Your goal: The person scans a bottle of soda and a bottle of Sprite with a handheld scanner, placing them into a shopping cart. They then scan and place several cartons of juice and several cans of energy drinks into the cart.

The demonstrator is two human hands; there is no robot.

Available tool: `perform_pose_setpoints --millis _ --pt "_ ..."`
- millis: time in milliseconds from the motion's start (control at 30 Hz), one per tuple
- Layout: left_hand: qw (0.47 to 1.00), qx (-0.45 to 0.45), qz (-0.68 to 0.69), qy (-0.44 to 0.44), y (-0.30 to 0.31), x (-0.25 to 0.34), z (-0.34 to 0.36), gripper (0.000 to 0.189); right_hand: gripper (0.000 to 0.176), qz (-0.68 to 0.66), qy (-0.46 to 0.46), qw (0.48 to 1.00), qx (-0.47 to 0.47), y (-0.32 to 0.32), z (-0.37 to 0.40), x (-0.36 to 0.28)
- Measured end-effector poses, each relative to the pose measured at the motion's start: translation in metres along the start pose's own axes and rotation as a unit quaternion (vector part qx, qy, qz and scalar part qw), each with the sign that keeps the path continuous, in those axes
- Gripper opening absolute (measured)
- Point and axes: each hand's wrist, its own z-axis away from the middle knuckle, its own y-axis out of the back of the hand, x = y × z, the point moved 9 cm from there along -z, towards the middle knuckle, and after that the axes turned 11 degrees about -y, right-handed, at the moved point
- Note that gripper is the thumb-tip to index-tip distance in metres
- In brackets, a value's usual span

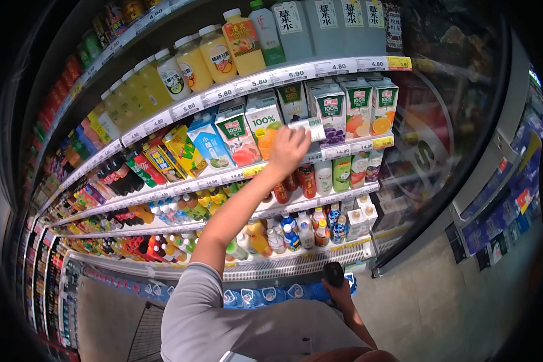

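Lower left: a dark wire basket (145, 335) stands on the floor, well below and left of the left hand.
Upper shelf: clear plastic bottles of yellow juice (187, 63) stand in a row above and left of the left hand, over white price labels reading 4.80 and 5.80.
Blue carton: a blue-and-white cardboard carton (210, 143) stands on the middle shelf, left of the left hand.
Peach carton: a white and green cardboard carton with a peach picture (238, 140) stands between the blue carton and the left hand.
Lower shelf: small coloured plastic bottles (291, 237) stand below the left hand.
Left hand: the left hand (291, 149) reaches up to the middle shelf, its fingers closed on the near end of the white barcoded carton.
White barcoded carton: this white cardboard carton (311, 128) lies tilted sideways in the fingers, in front of the upright cartons; the hand hides part of it.
Grape carton: a white and green cardboard carton with purple grapes (330, 111) stands upright just right of the left hand.
Right hand: the right hand (340, 294) is low, well apart from the left, closed around a black handheld device (333, 274).
Orange carton: a white and green cardboard carton with an orange picture (382, 108) stands farther right of the left hand.
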Motion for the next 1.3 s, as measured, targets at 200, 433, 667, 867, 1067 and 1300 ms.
perform_pose_setpoints --millis 200,433,667,867,1067,1300 --pt "0.984 -0.150 -0.047 0.079 -0.055 -0.086 -0.025 0.014 0.020 0.004 0.004 1.000 0.013 0.002 0.008 -0.006" --pt "0.962 -0.213 -0.017 0.170 -0.065 -0.105 -0.004 0.031 0.021 0.001 0.002 0.999 0.036 0.009 0.010 -0.003" --pt "0.962 -0.141 -0.070 0.222 0.002 -0.083 0.041 0.063 0.028 -0.003 -0.017 1.000 0.009 -0.006 -0.001 0.014" --pt "0.966 -0.066 -0.096 0.230 0.031 -0.050 0.045 0.054 0.030 0.049 -0.046 0.998 -0.006 -0.017 0.003 0.001" --pt "0.963 -0.047 -0.128 0.232 0.037 -0.023 0.064 0.051 0.029 0.037 -0.016 0.999 -0.034 -0.025 0.001 -0.002" --pt "0.973 -0.018 -0.105 0.205 0.039 -0.023 0.069 0.043 0.024 0.051 0.018 0.998 -0.041 -0.027 -0.001 -0.008"
